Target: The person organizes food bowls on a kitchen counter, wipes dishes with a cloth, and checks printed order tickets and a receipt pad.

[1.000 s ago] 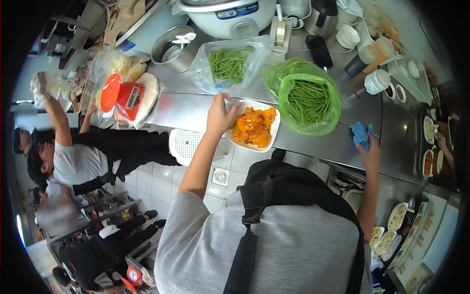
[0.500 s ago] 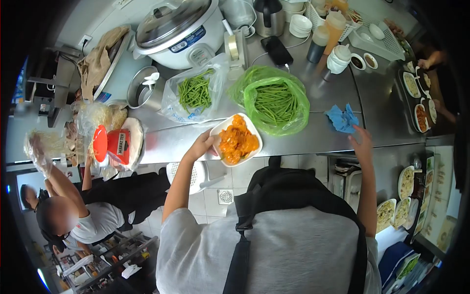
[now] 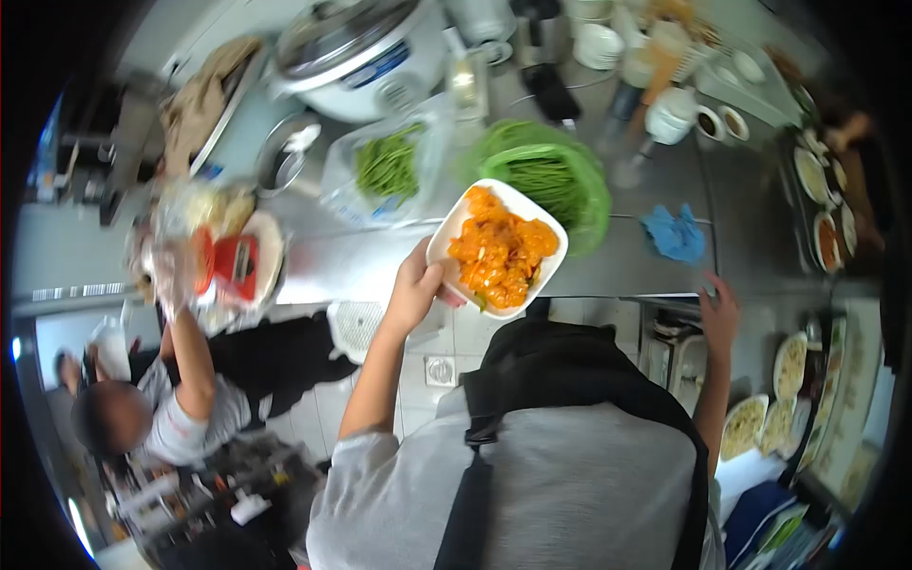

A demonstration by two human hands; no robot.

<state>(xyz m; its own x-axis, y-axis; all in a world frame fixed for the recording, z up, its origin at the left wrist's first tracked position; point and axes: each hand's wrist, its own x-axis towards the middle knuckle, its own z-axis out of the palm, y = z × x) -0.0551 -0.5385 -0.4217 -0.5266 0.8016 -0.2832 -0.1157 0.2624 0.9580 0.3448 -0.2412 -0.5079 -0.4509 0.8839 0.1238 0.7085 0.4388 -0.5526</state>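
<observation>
My left hand (image 3: 418,288) is closed on the rim of a white square bowl (image 3: 443,249), with the thumb at its near left corner. Glossy orange sauced pieces of food (image 3: 502,249) fill the bowl. It is held over the counter's front edge and partly covers a green plastic bag (image 3: 591,214) of green beans (image 3: 546,180). My right hand (image 3: 719,309) is empty, fingers apart, just off the counter edge. Nearest to it on the counter lies a crumpled blue wad (image 3: 674,234); whether it is a glove or a cloth I cannot tell.
A clear bag (image 3: 347,176) of cut green beans, a rice cooker (image 3: 356,71) and a metal pot (image 3: 275,161) stand left. A co-worker's gloved hand (image 3: 169,271) is by a red scale (image 3: 233,269). Sauce bottles (image 3: 670,116) stand back right; filled dishes (image 3: 746,425) sit lower right.
My left hand has brought the bowl to the right and closer to the camera. My right hand has drawn back from the blue wad. The co-worker's gloved hand has come in toward the scale.
</observation>
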